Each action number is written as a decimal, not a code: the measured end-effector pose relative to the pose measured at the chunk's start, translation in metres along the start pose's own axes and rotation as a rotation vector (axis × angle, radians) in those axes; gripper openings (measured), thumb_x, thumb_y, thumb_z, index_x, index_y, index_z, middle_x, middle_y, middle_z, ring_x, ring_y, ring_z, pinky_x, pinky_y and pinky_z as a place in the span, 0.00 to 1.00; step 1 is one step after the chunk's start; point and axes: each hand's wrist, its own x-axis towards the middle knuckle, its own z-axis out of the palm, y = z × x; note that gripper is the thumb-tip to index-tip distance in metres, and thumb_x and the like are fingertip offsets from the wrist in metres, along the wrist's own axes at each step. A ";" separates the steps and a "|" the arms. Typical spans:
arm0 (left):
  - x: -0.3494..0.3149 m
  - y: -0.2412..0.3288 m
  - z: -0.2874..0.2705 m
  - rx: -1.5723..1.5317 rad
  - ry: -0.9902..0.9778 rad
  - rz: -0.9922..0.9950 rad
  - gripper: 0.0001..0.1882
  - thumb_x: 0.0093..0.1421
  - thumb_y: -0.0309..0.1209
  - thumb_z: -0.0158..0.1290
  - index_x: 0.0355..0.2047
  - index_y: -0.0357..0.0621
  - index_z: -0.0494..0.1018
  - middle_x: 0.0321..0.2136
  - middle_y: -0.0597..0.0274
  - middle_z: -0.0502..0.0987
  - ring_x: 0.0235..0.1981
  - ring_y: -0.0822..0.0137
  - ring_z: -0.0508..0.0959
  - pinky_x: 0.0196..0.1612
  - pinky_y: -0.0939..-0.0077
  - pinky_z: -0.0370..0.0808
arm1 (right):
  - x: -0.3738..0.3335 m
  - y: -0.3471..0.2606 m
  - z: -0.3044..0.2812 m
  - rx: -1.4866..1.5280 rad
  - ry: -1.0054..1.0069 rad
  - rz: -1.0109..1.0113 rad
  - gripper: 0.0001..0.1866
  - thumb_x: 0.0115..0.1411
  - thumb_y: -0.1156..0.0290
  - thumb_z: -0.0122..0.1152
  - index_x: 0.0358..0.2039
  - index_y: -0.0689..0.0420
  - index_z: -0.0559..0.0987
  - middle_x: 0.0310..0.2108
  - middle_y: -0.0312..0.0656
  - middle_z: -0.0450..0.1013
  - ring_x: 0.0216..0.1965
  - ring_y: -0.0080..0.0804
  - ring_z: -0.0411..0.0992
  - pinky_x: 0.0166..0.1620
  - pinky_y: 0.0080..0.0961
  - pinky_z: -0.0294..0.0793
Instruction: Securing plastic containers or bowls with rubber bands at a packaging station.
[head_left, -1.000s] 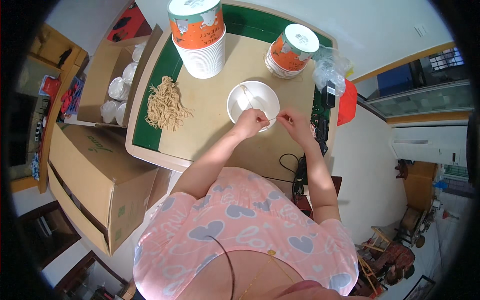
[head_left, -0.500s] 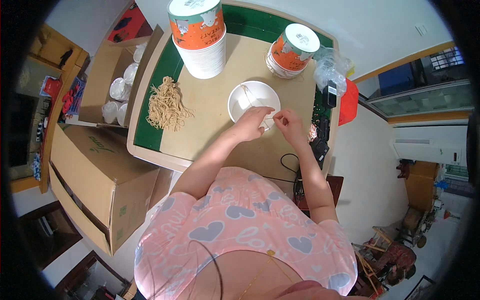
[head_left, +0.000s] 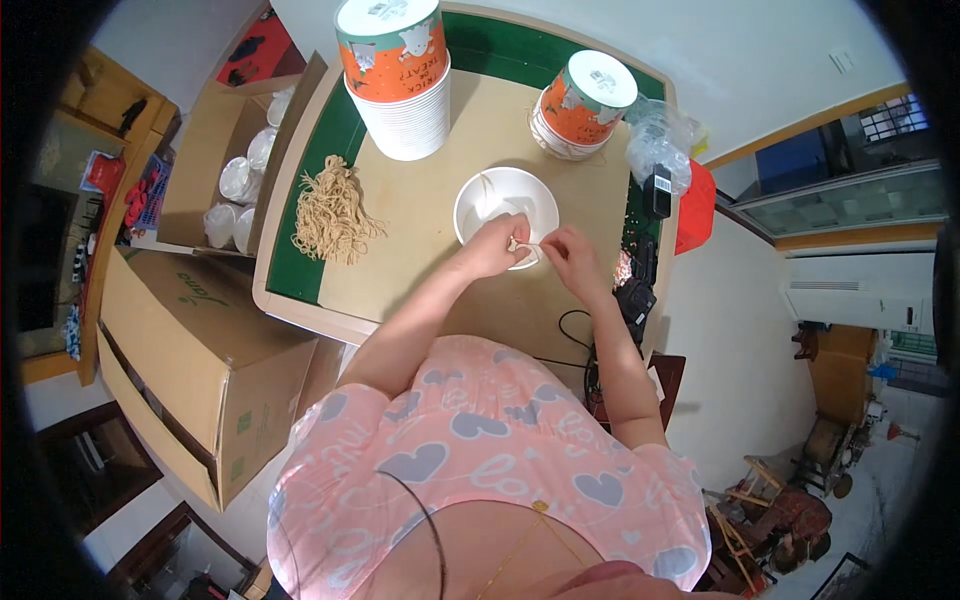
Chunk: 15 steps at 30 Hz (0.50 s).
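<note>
A white paper bucket [head_left: 535,200] stands mouth up on the brown table covering in front of me. A thin beige cord [head_left: 487,184] crosses its far rim and drops inside. At the near rim my left hand [head_left: 492,248] is curled closed around the cord's end. My right hand [head_left: 574,262] pinches the same cord just to the right, and a short length runs between the two hands. Whether a knot is in it is too small to tell. To the left lies a loose heap of beige cords [head_left: 336,215].
At the back stand a tall stack of upturned orange-and-white buckets [head_left: 405,120] and a shorter stack [head_left: 585,105] with cord round its base. Clear plastic bags [head_left: 660,140] and black devices [head_left: 657,190] line the right edge. Cardboard boxes [head_left: 210,330] stand left of the table.
My left hand has turned and its fingers have curled in over the cord. The right hand has shifted slightly, still pinching. The bucket has moved a little.
</note>
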 end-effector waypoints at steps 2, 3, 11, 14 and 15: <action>-0.005 -0.009 0.001 0.103 0.049 0.105 0.06 0.50 0.23 0.52 0.29 0.47 0.72 0.29 0.58 0.72 0.33 0.58 0.74 0.37 0.66 0.71 | 0.000 0.001 0.002 0.012 0.037 0.002 0.03 0.52 0.73 0.59 0.28 0.57 0.76 0.26 0.40 0.68 0.23 0.31 0.69 0.29 0.25 0.68; -0.006 -0.013 0.003 0.206 0.096 0.210 0.07 0.50 0.24 0.52 0.28 0.50 0.76 0.31 0.59 0.72 0.34 0.57 0.74 0.38 0.65 0.72 | 0.001 0.002 0.002 0.012 0.038 0.001 0.03 0.52 0.73 0.59 0.28 0.57 0.76 0.26 0.40 0.68 0.23 0.31 0.69 0.29 0.25 0.68; 0.001 -0.007 0.011 0.597 -0.087 0.045 0.14 0.46 0.27 0.54 0.33 0.61 0.79 0.32 0.60 0.73 0.35 0.59 0.76 0.39 0.66 0.73 | 0.006 0.005 0.002 -0.150 -0.021 0.030 0.03 0.51 0.71 0.58 0.27 0.54 0.77 0.27 0.40 0.69 0.29 0.36 0.72 0.31 0.31 0.69; 0.005 -0.004 0.011 0.559 -0.108 0.024 0.12 0.46 0.29 0.55 0.32 0.58 0.79 0.30 0.59 0.73 0.34 0.57 0.76 0.38 0.67 0.73 | 0.005 0.005 0.000 -0.221 -0.017 0.044 0.03 0.51 0.71 0.59 0.26 0.55 0.77 0.26 0.40 0.69 0.29 0.37 0.72 0.32 0.31 0.70; 0.006 -0.001 0.011 0.518 -0.121 0.003 0.10 0.47 0.30 0.55 0.32 0.56 0.79 0.30 0.58 0.73 0.33 0.56 0.76 0.38 0.67 0.73 | 0.004 0.004 -0.001 -0.222 -0.015 0.045 0.03 0.51 0.71 0.59 0.26 0.55 0.77 0.26 0.40 0.69 0.29 0.37 0.72 0.32 0.31 0.70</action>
